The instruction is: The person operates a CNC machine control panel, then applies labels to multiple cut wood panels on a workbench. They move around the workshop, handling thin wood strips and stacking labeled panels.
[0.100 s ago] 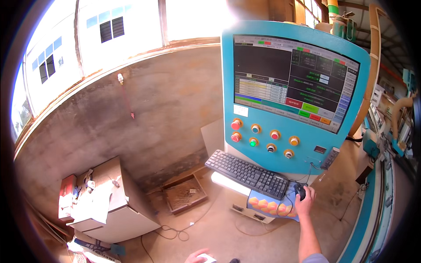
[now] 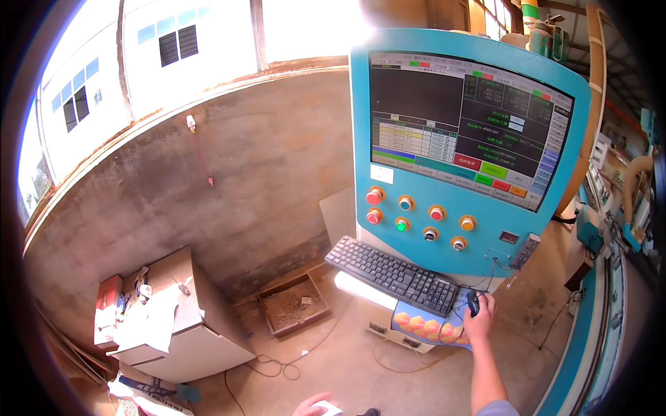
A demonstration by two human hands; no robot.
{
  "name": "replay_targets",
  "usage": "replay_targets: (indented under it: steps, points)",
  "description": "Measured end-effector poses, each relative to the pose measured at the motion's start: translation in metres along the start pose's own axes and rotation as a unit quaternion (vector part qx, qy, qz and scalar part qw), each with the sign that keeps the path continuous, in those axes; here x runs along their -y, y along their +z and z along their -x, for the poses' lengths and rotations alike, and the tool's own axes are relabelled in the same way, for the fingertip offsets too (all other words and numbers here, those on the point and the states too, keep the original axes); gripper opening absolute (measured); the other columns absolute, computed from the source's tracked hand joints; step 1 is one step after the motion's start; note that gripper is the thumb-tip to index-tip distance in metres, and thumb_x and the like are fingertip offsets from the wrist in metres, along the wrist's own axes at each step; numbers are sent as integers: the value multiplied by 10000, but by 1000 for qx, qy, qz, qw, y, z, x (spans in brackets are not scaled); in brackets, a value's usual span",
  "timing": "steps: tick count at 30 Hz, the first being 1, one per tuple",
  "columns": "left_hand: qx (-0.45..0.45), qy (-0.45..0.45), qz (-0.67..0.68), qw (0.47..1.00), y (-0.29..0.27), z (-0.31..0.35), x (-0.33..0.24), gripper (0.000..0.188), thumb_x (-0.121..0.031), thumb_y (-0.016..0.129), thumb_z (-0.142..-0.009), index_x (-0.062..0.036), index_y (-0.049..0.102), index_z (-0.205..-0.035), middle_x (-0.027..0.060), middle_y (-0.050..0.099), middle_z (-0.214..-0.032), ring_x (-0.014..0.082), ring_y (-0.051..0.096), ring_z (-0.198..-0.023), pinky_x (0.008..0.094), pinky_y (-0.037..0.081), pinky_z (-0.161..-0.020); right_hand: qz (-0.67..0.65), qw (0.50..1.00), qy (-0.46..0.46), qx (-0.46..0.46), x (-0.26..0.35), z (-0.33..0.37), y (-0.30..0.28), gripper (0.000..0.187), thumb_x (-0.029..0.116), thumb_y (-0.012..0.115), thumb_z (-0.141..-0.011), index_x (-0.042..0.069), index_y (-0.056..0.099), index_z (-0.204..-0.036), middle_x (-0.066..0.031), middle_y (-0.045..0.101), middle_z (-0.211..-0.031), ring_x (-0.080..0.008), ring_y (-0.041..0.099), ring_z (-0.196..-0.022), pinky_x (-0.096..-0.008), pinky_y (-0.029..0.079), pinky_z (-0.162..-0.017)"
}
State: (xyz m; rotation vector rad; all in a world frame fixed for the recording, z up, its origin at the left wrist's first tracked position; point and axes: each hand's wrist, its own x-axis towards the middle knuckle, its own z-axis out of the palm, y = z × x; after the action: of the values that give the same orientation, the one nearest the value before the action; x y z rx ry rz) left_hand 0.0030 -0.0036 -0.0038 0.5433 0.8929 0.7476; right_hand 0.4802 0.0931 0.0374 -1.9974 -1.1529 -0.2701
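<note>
My right hand (image 2: pixel 480 319) is closed over a black computer mouse (image 2: pixel 473 303) on a mouse pad with orange and yellow hexagons (image 2: pixel 420 322). Just left of it lies a black keyboard (image 2: pixel 392 275) on a ledge. Above stands a turquoise control cabinet (image 2: pixel 444 232) with a lit screen (image 2: pixel 416 97) and several red, green, orange and dark round buttons. At the lower edge, partly cut off, my left hand (image 2: pixel 311 405) has its fingers curled against a small white piece (image 2: pixel 331 410), whose kind I cannot make out.
At left, a cabinet (image 2: pixel 222 343) carries papers (image 2: pixel 156 326), small tools and a red box (image 2: pixel 107 305). A shallow wooden tray (image 2: pixel 295 305) stands on the floor by the wall. A cable (image 2: pixel 277 367) loops across the floor. Machine rails (image 2: pixel 602 326) run along the right.
My right hand has shifted very slightly left with the mouse. The view has tilted a little; my left hand looks the same.
</note>
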Motion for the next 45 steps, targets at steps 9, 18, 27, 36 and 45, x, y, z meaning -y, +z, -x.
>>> replay_targets:
  steps: [9,18,27,36,45]
  points:
    - [49,3,17,999,2,-46,-6,521,-116,552,-749,27,479,-1245,169,615,-1061,266,612,-965,352,508,-842,83,995,14,54,-7,-5,17,481,115,610,-759,123,553,-1236,-173,386,-1367,-358,422,-1215,-416,414,-953]
    - [95,7,2,995,-20,-98,-41,545,-82,534,-713,20,486,-1246,165,605,-1067,274,609,-963,364,513,-837,70,997,19,29,-5,-6,26,463,106,632,-752,108,571,-1210,-186,417,-1314,-372,419,-1206,-423,382,-981]
    - [69,-50,-19,996,-22,-102,-76,550,-30,494,-691,22,496,-1239,177,605,-1051,287,609,-957,362,520,-824,57,998,-11,14,-2,-6,30,445,61,623,-736,58,574,-1179,-213,428,-1291,-390,422,-1192,-431,363,-996]
    - [69,-29,-7,997,-35,-123,-69,550,-22,490,-697,24,484,-1246,178,605,-1045,290,614,-945,374,527,-808,69,998,-3,15,-3,-7,28,407,78,633,-740,68,600,-1146,-208,421,-1306,-389,421,-1201,-430,370,-996]
    - [84,-58,-11,995,-24,-121,-75,551,-16,481,-694,24,475,-1243,173,607,-1036,292,611,-943,385,518,-823,66,998,1,21,1,-7,28,402,79,626,-746,77,600,-1148,-198,420,-1309,-380,418,-1203,-430,366,-992]
